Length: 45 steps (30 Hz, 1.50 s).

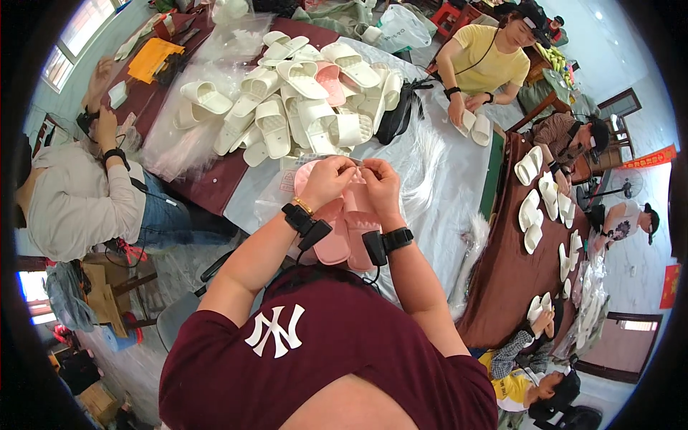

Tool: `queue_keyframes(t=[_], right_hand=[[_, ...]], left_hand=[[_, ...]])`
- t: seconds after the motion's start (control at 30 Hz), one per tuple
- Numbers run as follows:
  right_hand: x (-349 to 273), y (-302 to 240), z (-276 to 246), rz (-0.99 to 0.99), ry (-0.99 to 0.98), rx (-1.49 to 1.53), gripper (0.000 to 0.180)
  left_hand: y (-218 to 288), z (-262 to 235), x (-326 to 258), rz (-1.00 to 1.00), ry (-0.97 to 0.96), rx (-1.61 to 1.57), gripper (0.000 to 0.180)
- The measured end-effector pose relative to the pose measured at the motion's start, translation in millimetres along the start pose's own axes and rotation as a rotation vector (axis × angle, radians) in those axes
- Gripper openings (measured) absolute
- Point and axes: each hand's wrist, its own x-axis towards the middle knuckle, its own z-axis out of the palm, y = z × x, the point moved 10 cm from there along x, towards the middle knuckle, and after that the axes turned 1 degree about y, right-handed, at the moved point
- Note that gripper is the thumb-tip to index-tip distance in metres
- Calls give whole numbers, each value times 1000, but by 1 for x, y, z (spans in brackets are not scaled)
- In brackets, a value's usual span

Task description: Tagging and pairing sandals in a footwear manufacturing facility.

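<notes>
Pink slide sandals are lying at 12 o'clock, seeming light, rubbery, best held by the sole edges; left hand and right hand are pinching fingers together, anything between unclear.

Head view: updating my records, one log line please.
left hand: over pink slippers; right hand: beside left; grip: unclear; beyond: pile of mostly white slippers

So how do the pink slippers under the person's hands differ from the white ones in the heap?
The pink slippers lie side by side; the white slippers are jumbled at many angles. The pink slippers are few, the white slippers many. Both are backless with a broad strap.
</notes>
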Motion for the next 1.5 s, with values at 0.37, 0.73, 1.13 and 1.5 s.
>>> queue_keyframes(t=[0.37,0.73,1.13,1.5], right_hand=[[-3,-8,2,5,1,-171,14],[-7,-22,6,21,-20,-171,14],[-1,-4,0,63,-15,-99,14],[-4,0,3,54,-5,-74,12]], left_hand=[[4,-1,1,38,17,57,15],[2,1,-2,46,-22,86,16],[6,-1,2,67,3,9,17],[-5,-4,-2,13,37,41,17]])
